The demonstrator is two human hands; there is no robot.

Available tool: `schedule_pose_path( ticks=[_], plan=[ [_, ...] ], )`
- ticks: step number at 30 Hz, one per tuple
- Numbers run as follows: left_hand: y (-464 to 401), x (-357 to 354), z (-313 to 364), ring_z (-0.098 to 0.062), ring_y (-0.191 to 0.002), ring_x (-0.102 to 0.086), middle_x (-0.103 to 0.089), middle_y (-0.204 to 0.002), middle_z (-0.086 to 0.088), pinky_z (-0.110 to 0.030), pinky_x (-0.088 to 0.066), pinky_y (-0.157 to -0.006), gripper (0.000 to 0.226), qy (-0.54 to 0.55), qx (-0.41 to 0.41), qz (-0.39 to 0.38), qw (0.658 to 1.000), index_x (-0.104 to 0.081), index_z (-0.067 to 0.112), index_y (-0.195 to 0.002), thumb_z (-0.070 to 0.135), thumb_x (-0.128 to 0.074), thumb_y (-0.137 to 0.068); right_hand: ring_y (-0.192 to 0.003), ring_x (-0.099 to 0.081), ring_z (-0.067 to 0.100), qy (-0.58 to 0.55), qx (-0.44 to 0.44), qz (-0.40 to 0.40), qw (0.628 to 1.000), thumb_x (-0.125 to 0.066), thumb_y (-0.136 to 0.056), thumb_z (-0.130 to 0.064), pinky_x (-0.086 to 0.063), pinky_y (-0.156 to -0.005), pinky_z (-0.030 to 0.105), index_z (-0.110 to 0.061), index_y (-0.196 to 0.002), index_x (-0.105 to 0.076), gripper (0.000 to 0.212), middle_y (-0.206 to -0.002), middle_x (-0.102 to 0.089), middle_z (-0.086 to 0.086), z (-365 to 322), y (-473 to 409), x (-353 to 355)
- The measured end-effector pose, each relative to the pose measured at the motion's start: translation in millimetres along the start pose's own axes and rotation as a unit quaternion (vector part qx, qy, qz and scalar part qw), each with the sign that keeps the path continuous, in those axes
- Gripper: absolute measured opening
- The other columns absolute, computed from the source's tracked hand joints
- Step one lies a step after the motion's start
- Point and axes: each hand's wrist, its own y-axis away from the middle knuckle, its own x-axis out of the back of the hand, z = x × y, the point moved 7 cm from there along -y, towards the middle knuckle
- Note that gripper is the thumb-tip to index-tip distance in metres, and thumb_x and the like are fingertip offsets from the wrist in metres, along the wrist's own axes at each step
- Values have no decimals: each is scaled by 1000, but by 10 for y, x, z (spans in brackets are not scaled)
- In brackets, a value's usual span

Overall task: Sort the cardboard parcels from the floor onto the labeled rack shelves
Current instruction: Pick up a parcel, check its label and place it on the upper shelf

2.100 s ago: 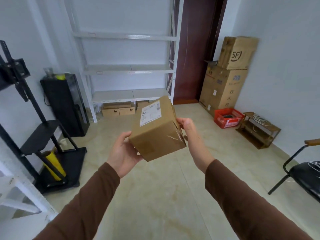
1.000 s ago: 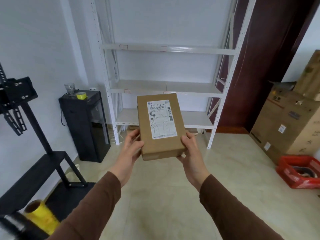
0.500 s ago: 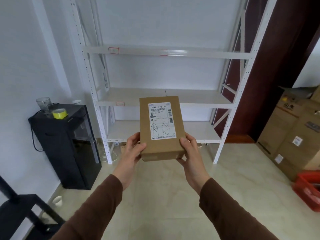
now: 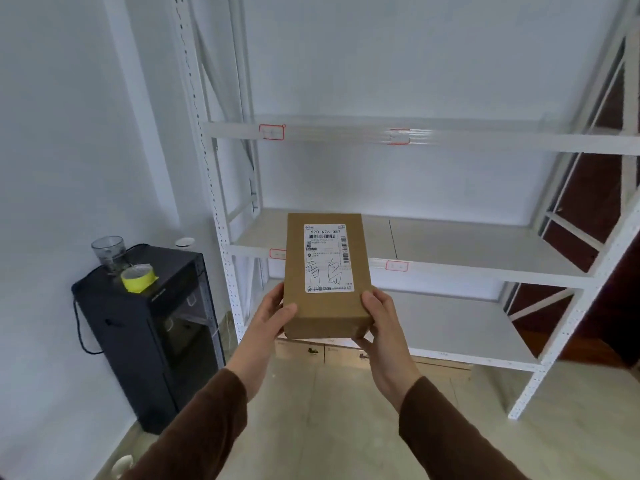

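A brown cardboard parcel (image 4: 294, 271) with a white shipping label and handwritten characters is held upright in front of me. My left hand (image 4: 273, 315) grips its lower left edge and my right hand (image 4: 379, 317) its lower right corner. Behind it stands the white metal rack (image 4: 485, 268). Red-bordered labels (image 4: 272, 132) are stuck on the front edges of the upper and middle shelves. The shelves I can see carry nothing. More cardboard boxes (image 4: 346, 353) lie on the floor under the lowest shelf.
A black cabinet (image 4: 152, 334) stands left of the rack, with a clear cup (image 4: 108, 252) and a yellow tape roll (image 4: 138, 277) on top. A dark red door (image 4: 595, 188) shows behind the rack's right side. Beige tiled floor (image 4: 329, 427) lies below my arms.
I have come closer to the rack, which now fills the view. Earlier the parcel was tilted on its side; both hands have turned it so the label faces me.
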Motion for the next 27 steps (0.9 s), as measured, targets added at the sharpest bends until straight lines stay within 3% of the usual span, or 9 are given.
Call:
schedule_pose_path(
  ticks=[5,11,17,19,22,25,27],
  plan=[
    [-933,206,-41,-13,-122,-60,-73,-112,29,-37,-42,-110,48,-8,-7,-22,1000,-50,46,-140,42,-63,-94,-120,-58,20,-8,6,3,1000,-61,-92,-49,-52,-99,43,-27,-135,-55,48,-133,-63,5,154,-900,-234],
    [-2128,477,52,-10,-131,-55,-66,-134,21,-37,-39,-114,70,-10,-17,-68,998,-48,52,-142,59,-70,-76,-122,-58,22,1,27,27,999,-59,-85,-51,-53,-99,44,-25,-139,-53,61,-133,-62,6,227,-1997,-620],
    [-3115,636,372,0,-131,-53,-56,-144,16,-38,-39,-116,59,-10,-85,-63,994,-48,56,-141,44,-63,-86,-126,-60,23,18,106,32,994,-56,-88,-47,-51,-98,38,-23,-140,-52,58,-129,-67,-3,-49,-2936,-988],
    [-3426,690,550,-7,-135,-53,-54,-147,9,-43,-43,-115,59,-1,-119,-59,991,-49,52,-143,41,-64,-87,-127,-61,21,31,145,23,989,-55,-90,-45,-51,-99,36,-21,-141,-53,56,-129,-69,-6,-221,-3248,-1155],
    [-3858,738,898,-20,-137,-54,-55,-147,3,-51,-45,-112,59,-5,-183,-48,982,-47,47,-147,47,-61,-89,-131,-59,16,53,216,18,975,-57,-90,-53,-47,-111,43,-22,-145,-51,64,-139,-64,-3,-525,-3683,-1407],
    [-4222,752,1375,-14,-136,-54,-58,-145,11,-43,-45,-113,55,-11,-260,-15,966,-42,39,-151,46,-49,-97,-143,-48,14,90,290,-7,953,-56,-88,-65,-42,-116,41,-29,-155,-44,77,-152,-50,-4,-902,-4053,-1691],
    [-4444,777,1742,-7,-131,-55,-61,-137,17,-35,-45,-113,45,-4,-299,9,954,-44,36,-145,43,-43,-100,-145,-43,7,116,316,-31,941,-55,-87,-69,-42,-115,33,-33,-158,-38,82,-155,-44,-8,-1165,-4292,-1882]
  ],
)
